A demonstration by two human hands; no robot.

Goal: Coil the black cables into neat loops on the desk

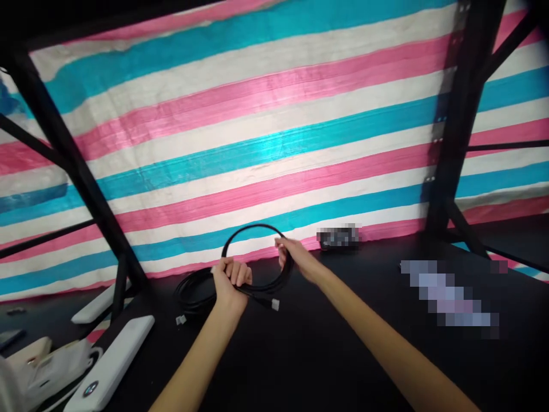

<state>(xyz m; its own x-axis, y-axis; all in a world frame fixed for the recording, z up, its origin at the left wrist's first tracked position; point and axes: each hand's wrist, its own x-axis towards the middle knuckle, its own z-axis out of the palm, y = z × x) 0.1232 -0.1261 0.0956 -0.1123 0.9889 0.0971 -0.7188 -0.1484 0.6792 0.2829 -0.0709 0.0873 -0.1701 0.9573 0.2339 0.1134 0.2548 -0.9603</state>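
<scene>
A black cable (257, 226) with a light-coloured plug is bent into a loop between my two hands above the dark table. My left hand (231, 280) is closed around the bundled strands at the loop's left side. At the upper right of the loop, my right hand (295, 254) pinches the cable between thumb and fingers. The plug (275, 304) sticks out to the right below my left hand. More coils (189, 292) lie to the left of that hand, with another light connector (180, 320) at their lower edge.
White power-bank-like devices (122, 355) and white adapters (60, 366) lie at the left. A blurred-out dark item (338, 236) stands at the back, and a pixelated strip (446, 294) lies right. Black frame posts (450, 126) rise before a striped sheet (266, 143).
</scene>
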